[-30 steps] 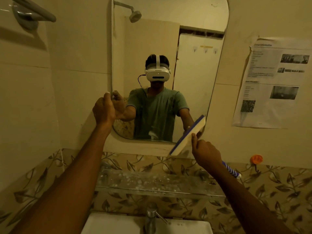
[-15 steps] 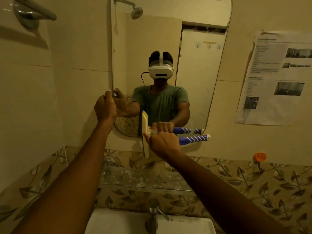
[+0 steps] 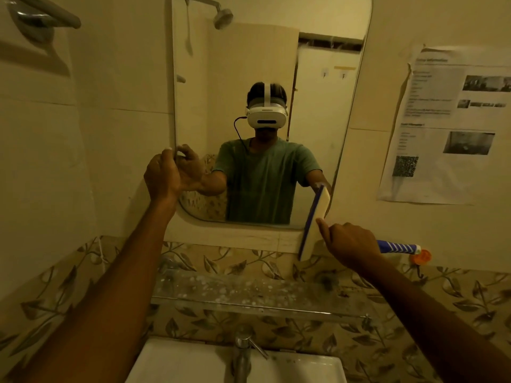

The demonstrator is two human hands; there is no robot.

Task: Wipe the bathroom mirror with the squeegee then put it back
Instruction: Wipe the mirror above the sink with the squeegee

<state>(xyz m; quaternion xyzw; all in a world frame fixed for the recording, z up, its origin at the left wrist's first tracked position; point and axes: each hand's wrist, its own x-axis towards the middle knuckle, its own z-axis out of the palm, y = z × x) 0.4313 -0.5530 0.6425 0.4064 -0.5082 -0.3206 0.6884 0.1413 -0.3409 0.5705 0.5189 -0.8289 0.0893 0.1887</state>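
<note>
squeegee (image 3: 315,219) at mirror (image 3: 193,120) 5 o'clock corner, blade near upright. right hand (image 3: 348,244) fingers wrapped round handle beside the head. left hand (image 3: 161,175) curled on mirror edge, 8 o'clock. likely light, stiff; hold by handle.

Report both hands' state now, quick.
Left hand: curled on the mirror's left edge, seemingly gripping it.
Right hand: closed around the squeegee handle.

Dim yellowish indoor light, soft blur throughout, wide-angle bending at edges, faint wall shadows
</note>
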